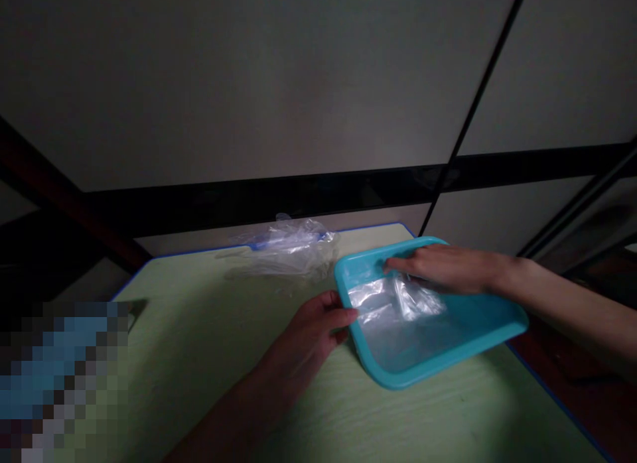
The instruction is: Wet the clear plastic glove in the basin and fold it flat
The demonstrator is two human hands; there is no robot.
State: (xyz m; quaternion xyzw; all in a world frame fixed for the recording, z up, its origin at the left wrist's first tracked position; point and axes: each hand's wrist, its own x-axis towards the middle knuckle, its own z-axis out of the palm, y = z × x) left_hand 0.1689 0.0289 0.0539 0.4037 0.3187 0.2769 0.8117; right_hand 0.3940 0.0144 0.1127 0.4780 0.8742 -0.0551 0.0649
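A turquoise tray (428, 370) stands on the table, slightly right of the middle. My left hand (326, 320) grips its left rim, thumb over the edge and fingers outside. Inside the tray lies clear, shiny plastic film (393, 310). My right hand (435, 267) reaches over the back rim into the tray, its fingers bent and closed at the upper part of the film; the fingertips are partly hidden. Left of the tray, near the table's back edge, is a crumpled heap of clear plastic (293, 247), touched by neither hand.
The pale green table (199, 330) has a blue edge. Behind it rises a grey cabinet front (279, 85) with dark strips. A pixelated blue area covers the lower left corner. Dark reddish surfaces show beyond the table's right edge.
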